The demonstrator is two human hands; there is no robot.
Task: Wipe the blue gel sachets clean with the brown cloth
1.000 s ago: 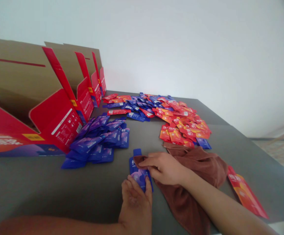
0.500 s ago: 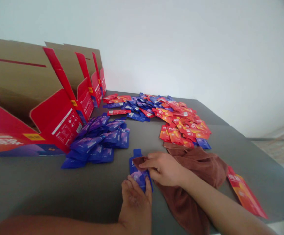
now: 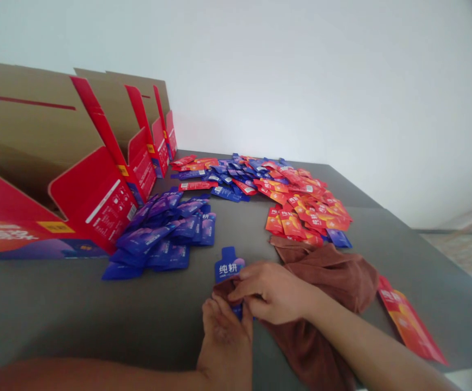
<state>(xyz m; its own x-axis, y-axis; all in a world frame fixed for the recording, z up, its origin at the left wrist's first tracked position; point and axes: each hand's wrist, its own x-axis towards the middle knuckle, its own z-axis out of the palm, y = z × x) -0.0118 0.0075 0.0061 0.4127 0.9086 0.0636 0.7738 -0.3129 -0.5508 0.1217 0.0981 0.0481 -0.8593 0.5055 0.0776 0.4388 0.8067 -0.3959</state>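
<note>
A blue spouted pouch [image 3: 228, 266] with white lettering lies flat on the grey table. My left hand [image 3: 224, 331] holds its lower end, fingers on one side and thumb on the other. Pinched in my right hand [image 3: 274, 290] is a corner of a brown cloth [image 3: 333, 271], pressed on the middle of the pouch. The rest of the cloth spreads crumpled under and around my right forearm. Cloth and fingers hide the pouch's lower half.
Open red cartons [image 3: 97, 201] stand in a row on the left. Beside them is a heap of blue pouches [image 3: 163, 233]. Red pouches [image 3: 309, 206] and a mixed pile [image 3: 236, 176] lie farther back on the table [image 3: 158, 320]. A single red pouch [image 3: 410, 320] lies right of the cloth.
My right hand has slid the cloth down the pouch toward my left hand, uncovering the white lettering near the top. My left hand has stayed in place.
</note>
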